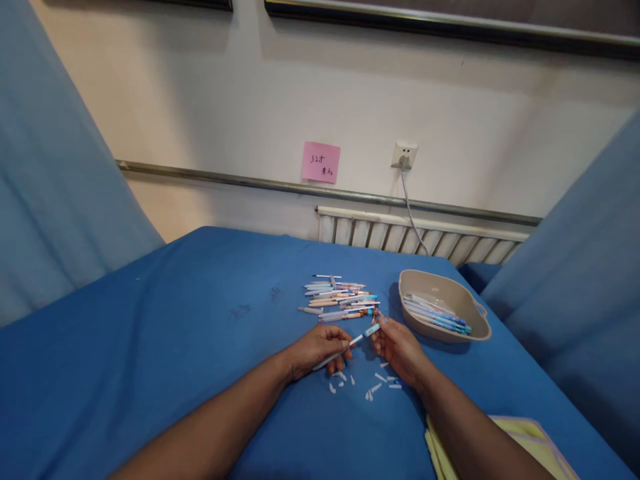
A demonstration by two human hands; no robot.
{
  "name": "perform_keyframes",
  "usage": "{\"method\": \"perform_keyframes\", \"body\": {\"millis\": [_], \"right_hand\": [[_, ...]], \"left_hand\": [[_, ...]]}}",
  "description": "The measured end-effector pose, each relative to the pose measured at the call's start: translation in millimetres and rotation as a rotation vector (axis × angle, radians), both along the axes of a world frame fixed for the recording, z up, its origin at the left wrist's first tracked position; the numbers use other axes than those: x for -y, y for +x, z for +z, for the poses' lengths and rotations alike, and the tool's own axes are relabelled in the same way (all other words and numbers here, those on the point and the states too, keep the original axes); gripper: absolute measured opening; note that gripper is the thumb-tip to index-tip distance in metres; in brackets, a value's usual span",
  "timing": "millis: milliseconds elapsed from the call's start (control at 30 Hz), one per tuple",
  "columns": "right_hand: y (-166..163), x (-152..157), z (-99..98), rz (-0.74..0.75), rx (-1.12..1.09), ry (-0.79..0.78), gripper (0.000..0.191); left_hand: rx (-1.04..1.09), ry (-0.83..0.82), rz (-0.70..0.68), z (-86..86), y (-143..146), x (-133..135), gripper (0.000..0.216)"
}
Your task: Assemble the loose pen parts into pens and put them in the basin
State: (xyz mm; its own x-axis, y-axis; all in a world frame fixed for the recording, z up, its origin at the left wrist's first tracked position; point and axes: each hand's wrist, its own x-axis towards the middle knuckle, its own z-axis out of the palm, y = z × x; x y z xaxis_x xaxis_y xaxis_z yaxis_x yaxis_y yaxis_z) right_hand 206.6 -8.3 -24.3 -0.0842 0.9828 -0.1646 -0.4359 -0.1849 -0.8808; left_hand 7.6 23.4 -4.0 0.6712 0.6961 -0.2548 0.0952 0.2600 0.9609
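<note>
Between the fingers of my left hand (316, 350) is a slim whitish pen part (326, 362), its white end (356, 340) pointing up to the right. My right hand (400, 348) pinches a light blue pen piece (373, 329). The two parts face each other with a small gap between them. Just beyond my hands lies a pile of pens and pen parts (340, 298) in several colours. Small white pieces (376, 387) are scattered on the cloth below my hands.
A beige basket (440, 283) with several pens (435, 313) in it stands at the right. The blue cloth (200, 300) covers the table. Yellow fabric (525, 433) lies near my right forearm. Behind are a radiator (375, 233), a plugged-in cable (410, 207) and blue curtains (65, 147).
</note>
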Motion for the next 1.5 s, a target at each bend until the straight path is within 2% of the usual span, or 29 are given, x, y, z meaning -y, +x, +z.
{"method": "perform_keyframes", "body": {"millis": [200, 367, 700, 1033, 1267, 1500], "right_hand": [[-6, 4, -0.1, 0.04, 0.16, 0.075, 0.044], [-8, 9, -0.2, 0.095, 0.235, 0.145, 0.041], [-7, 11, -3.4, 0.12, 0.321, 0.158, 0.04], [-7, 12, -1.4, 0.165, 0.448, 0.245, 0.029], [-6, 14, -7.5, 0.161, 0.536, 0.306, 0.021], [-9, 20, 0.3, 0.104, 0.754, 0.332, 0.018]], "left_hand": [[0.011, 0.023, -0.023, -2.6, -1, 1, 0.032], [0.058, -0.011, -0.052, -4.8, -3, 2, 0.04], [0.097, -0.138, -0.097, 8.6, -9, 5, 0.033], [0.066, -0.012, -0.075, 6.4, -13, 3, 0.036], [0.061, 0.054, 0.032, 2.9, -9, 5, 0.041], [0.004, 0.31, 0.086, 1.0, -7, 10, 0.038]]}}
